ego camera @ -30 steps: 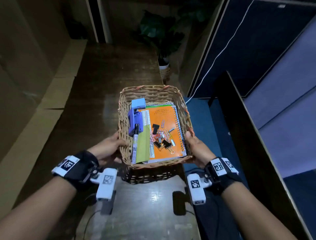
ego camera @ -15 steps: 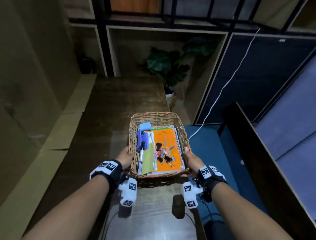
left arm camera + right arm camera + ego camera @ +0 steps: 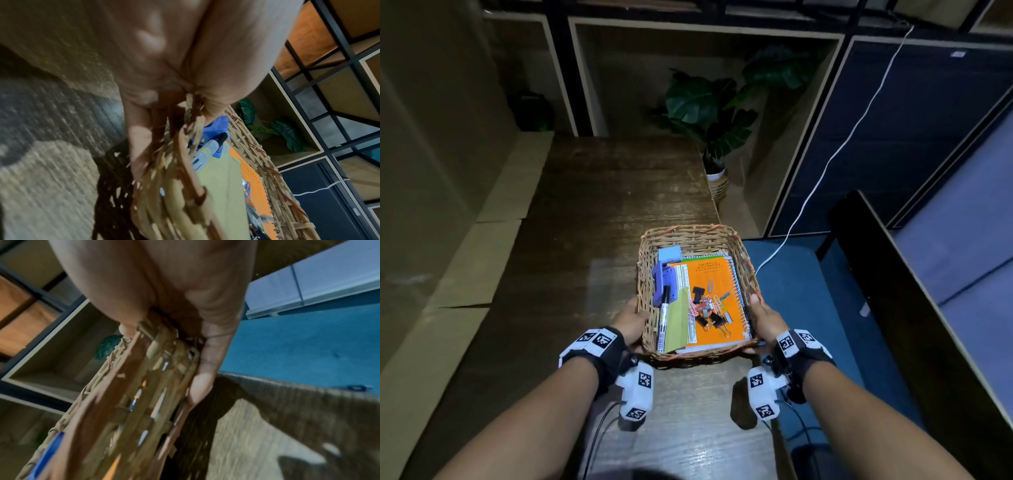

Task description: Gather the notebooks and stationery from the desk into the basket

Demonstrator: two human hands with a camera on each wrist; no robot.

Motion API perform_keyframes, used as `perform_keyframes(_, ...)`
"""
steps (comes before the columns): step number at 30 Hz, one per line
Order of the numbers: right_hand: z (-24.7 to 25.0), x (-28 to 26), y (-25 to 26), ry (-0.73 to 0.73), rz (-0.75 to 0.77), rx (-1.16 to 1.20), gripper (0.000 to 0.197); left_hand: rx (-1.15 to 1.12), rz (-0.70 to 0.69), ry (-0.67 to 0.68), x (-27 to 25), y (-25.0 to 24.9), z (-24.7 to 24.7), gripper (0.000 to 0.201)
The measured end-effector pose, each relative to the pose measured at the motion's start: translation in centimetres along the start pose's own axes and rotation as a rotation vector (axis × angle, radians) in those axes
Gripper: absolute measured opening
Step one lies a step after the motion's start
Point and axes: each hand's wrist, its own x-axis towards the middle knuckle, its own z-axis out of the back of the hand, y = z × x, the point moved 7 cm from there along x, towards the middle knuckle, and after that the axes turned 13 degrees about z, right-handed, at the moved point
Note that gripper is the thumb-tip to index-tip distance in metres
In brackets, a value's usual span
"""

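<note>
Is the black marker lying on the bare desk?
No, the black marker lies inside the basket, beside the orange notebook.

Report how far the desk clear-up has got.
Done: the orange notebook, marker, purple stapler and clips all lie in the basket. In hand: the left hand and right hand grip the basket's sides. Left: nothing loose shows on the visible desk.

I hold both arms forward; my left grip (image 3: pixel 632 322) and right grip (image 3: pixel 765 320) clasp opposite sides, thumbs over the top.
</note>
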Motion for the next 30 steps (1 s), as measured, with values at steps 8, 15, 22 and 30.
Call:
perform_keyframes(8,2.8,1.1,1.1,-0.076,-0.072,-0.302,0.07,-0.182,0.003,-0.113,-0.9,-2.0,0.9,0.058)
perform_keyframes(15,1.6,3.5,2.9,-0.013,-0.023,-0.029,0.061,-0.358,0.073,0.035,0.8,-3.4,-0.4,0.101)
perform_keyframes(22,0.3,4.8,2.3,-0.115,0.025,-0.016,0.049,-0.397,0.037,-0.005,1.4,-3.3,-0.8,0.082)
perform_keyframes(30,1.1,3.7,2.7,-0.179,0.051,-0.012,0.052,-0.399,0.005,0.038,0.4,-2.9,-1.2,0.103)
